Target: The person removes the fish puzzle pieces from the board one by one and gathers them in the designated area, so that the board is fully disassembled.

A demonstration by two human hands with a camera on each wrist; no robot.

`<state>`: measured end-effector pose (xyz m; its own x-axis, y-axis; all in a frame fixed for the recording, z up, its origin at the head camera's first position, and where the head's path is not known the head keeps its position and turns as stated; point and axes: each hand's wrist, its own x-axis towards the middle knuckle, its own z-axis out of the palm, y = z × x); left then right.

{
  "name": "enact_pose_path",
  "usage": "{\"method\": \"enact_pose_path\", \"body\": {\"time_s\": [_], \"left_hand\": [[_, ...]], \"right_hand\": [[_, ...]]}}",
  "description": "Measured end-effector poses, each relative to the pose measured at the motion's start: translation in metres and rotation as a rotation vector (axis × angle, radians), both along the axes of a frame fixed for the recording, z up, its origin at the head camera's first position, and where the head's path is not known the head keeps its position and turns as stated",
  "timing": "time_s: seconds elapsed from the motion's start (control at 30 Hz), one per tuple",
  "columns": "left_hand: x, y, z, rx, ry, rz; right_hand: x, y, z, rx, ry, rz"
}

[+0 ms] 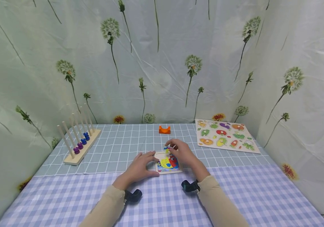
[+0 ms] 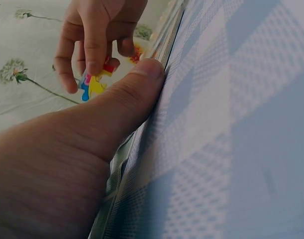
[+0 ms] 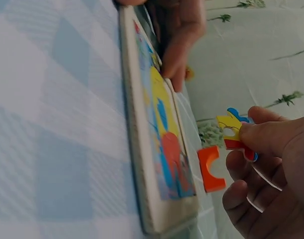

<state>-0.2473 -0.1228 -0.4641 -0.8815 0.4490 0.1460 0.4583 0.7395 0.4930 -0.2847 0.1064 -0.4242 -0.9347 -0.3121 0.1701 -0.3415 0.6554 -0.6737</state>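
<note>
A small fish jigsaw puzzle in a wooden frame (image 1: 171, 172) lies flat in front of me. At its left side is my left hand (image 1: 139, 166), thumb along the near edge and fingers on the far edge, gripping the frame. Above the far part of the puzzle, my right hand (image 1: 182, 152) pinches a jigsaw piece (image 3: 232, 130) between thumb and fingers. The piece is yellow, red and blue, and hangs clear of the frame in the right wrist view. Yellow and red fish pieces (image 1: 166, 162) fill much of the frame; the right hand covers its far right part.
Behind the puzzle stands an orange arch-shaped block (image 1: 164, 130). A wooden peg stand (image 1: 75, 160) with purple and blue bear-shaped pieces is at left. A vegetable puzzle board (image 1: 227, 136) lies at back right. A floral curtain (image 1: 162, 63) hangs behind the checked tablecloth (image 1: 162, 201).
</note>
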Motion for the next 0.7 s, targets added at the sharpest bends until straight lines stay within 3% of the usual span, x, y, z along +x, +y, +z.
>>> {"method": "enact_pose_path", "body": {"time_s": [0.4, 0.7], "left_hand": [[0.001, 0.000, 0.001, -0.009, -0.017, 0.016], [0.001, -0.001, 0.000, -0.004, -0.013, 0.010]], "right_hand": [[-0.011, 0.038, 0.009, -0.032, -0.051, -0.105], [-0.016, 0.071, 0.011, 0.017, -0.099, -0.140]]}}
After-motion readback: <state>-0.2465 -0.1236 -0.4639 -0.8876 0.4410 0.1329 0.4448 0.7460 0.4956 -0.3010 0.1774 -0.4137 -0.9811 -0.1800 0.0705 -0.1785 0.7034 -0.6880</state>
